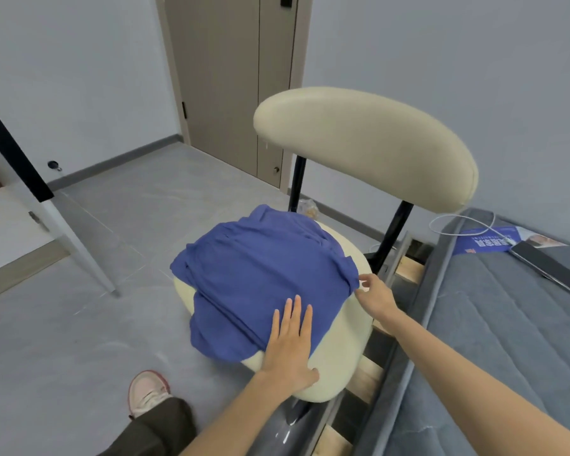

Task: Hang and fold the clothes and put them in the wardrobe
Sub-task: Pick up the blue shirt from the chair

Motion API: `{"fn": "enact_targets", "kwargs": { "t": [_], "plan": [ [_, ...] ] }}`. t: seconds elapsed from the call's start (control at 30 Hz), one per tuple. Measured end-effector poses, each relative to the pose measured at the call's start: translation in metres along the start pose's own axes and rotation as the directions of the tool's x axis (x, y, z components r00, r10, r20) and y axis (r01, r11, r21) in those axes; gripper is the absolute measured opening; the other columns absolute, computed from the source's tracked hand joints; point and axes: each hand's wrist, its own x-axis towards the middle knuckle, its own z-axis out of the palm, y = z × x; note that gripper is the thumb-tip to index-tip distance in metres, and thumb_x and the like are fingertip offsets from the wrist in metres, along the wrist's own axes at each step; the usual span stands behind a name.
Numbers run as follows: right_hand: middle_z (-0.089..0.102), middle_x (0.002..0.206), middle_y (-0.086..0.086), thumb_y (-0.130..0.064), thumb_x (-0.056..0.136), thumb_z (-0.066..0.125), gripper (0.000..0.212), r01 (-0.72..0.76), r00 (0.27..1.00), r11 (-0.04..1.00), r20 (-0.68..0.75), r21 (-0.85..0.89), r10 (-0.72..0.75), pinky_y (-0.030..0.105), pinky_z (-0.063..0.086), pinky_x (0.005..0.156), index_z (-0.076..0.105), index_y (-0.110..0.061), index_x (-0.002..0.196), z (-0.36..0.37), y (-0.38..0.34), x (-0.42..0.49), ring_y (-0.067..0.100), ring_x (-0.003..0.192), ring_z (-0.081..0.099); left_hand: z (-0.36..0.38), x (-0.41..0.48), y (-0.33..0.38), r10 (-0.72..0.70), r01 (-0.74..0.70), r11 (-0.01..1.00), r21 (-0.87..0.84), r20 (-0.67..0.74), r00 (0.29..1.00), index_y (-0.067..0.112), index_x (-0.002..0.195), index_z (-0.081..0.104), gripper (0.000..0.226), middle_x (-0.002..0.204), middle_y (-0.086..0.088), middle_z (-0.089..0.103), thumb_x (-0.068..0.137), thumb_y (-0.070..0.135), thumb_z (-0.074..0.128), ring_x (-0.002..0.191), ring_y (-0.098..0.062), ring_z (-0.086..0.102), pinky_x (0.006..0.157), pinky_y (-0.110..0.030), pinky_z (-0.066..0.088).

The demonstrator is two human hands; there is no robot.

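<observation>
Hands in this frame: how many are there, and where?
2. The left hand lies flat on the near edge of the blue garment on the chair seat; the right hand pinches the garment's right corner. None seems hidden.

Cream chair [366,146] beside grey mattress [494,324]; phone [550,268] and blue book [481,240] lie on it.

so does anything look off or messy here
The blue garment is rumpled on the chair seat, overhanging its left edge, with the left hand flat on it and the right hand pinching a corner. Beside it, the grey mattress leaves wooden slats bare.
</observation>
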Motion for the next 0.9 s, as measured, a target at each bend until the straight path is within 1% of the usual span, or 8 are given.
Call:
{"fn": "enact_targets", "kwargs": {
  "t": [0.13, 0.33, 0.43, 0.53, 0.6, 0.73, 0.83, 0.9],
  "plan": [
    [0.049, 0.137, 0.01, -0.017, 0.094, 0.053, 0.051, -0.025, 0.999, 0.999, 0.037, 0.045, 0.023, 0.034, 0.041, 0.095, 0.035, -0.01, 0.142, 0.01, 0.006, 0.008, 0.029, 0.12, 0.05, 0.021, -0.001, 0.002, -0.011, 0.014, 0.998, 0.061, -0.054, 0.998, 0.001, 0.141, 0.031, 0.127, 0.145, -0.026, 0.034, 0.031, 0.047, 0.076, 0.132, -0.04, 0.039, 0.108, -0.06, 0.027],
    [0.062, 0.108, 0.01, -0.016, 0.096, 0.047, 0.017, -0.057, 0.987, 0.996, -0.145, 0.064, 0.066, 0.034, 0.044, 0.078, 0.055, -0.008, 0.109, 0.029, 0.013, 0.025, 0.024, 0.089, 0.054, 0.032, 0.004, 0.004, -0.012, 0.029, 0.985, 0.172, -0.1, 0.995, -0.001, 0.138, 0.028, 0.114, 0.142, -0.026, 0.041, 0.04, 0.027, 0.08, 0.129, -0.041, 0.042, 0.105, -0.057, 0.021],
    [0.062, 0.106, 0.009, -0.018, 0.098, 0.044, 0.014, -0.129, 0.965, 0.953, -0.187, 0.274, 0.185, 0.037, 0.049, 0.082, 0.055, -0.011, 0.104, 0.023, 0.016, 0.035, 0.024, 0.089, 0.058, 0.033, 0.008, 0.003, -0.018, 0.04, 0.975, 0.217, -0.1, 0.995, -0.004, 0.136, 0.039, 0.096, 0.138, -0.026, 0.046, 0.05, 0.012, 0.079, 0.126, -0.039, 0.047, 0.103, -0.062, 0.03],
    [0.06, 0.099, 0.008, -0.015, 0.1, 0.042, 0.014, -0.116, 0.941, 0.851, -0.218, 0.511, 0.259, 0.026, 0.048, 0.063, 0.055, -0.013, 0.105, 0.009, 0.016, 0.045, 0.018, 0.071, 0.055, 0.04, 0.01, -0.003, -0.026, 0.048, 0.977, 0.206, -0.108, 0.994, -0.007, 0.122, 0.056, 0.088, 0.128, -0.026, 0.055, 0.04, 0.003, 0.085, 0.116, -0.037, 0.057, 0.09, -0.059, 0.043],
    [0.06, 0.099, 0.009, -0.013, 0.101, 0.04, 0.02, -0.117, 0.936, 0.798, -0.203, 0.591, 0.287, 0.024, 0.046, 0.063, 0.057, -0.01, 0.11, 0.002, 0.016, 0.05, 0.016, 0.073, 0.053, 0.03, 0.007, 0.003, -0.019, 0.031, 0.987, 0.159, -0.073, 0.997, -0.01, 0.128, 0.045, 0.091, 0.134, -0.027, 0.048, 0.047, 0.001, 0.083, 0.122, -0.037, 0.051, 0.093, -0.058, 0.042],
    [0.06, 0.112, 0.022, -0.007, 0.099, 0.038, 0.024, -0.235, 0.923, 0.74, -0.094, 0.63, 0.373, 0.038, 0.052, 0.088, 0.056, 0.004, 0.109, 0.007, 0.022, 0.045, 0.032, 0.093, 0.059, 0.018, 0.003, 0.015, 0.038, -0.043, 0.972, 0.229, 0.027, 0.999, -0.004, 0.133, -0.022, 0.071, 0.152, -0.022, -0.016, 0.092, -0.001, 0.037, 0.144, -0.034, -0.008, 0.114, -0.054, 0.001],
    [0.057, 0.079, 0.012, -0.022, 0.099, 0.043, 0.033, -0.4, 0.874, 0.666, 0.045, 0.63, 0.483, 0.042, 0.054, 0.087, 0.053, 0.006, 0.113, 0.015, 0.025, 0.033, 0.025, 0.066, 0.057, 0.026, 0.001, 0.016, -0.057, 0.057, 0.984, 0.167, -0.005, 0.998, -0.006, 0.137, 0.033, 0.087, 0.142, -0.029, 0.037, 0.064, 0.012, 0.077, 0.131, -0.038, 0.041, 0.101, -0.055, 0.036],
    [0.057, 0.075, 0.007, -0.039, 0.098, 0.045, 0.038, -0.431, 0.875, 0.684, 0.086, 0.589, 0.477, 0.036, 0.055, 0.078, 0.052, -0.003, 0.106, 0.015, 0.024, 0.026, 0.021, 0.064, 0.058, 0.027, -0.001, 0.018, -0.052, 0.051, 0.984, 0.17, -0.004, 0.999, -0.003, 0.129, 0.051, 0.092, 0.135, -0.028, 0.047, 0.047, 0.017, 0.085, 0.122, -0.04, 0.051, 0.096, -0.054, 0.042]
  ]
}}
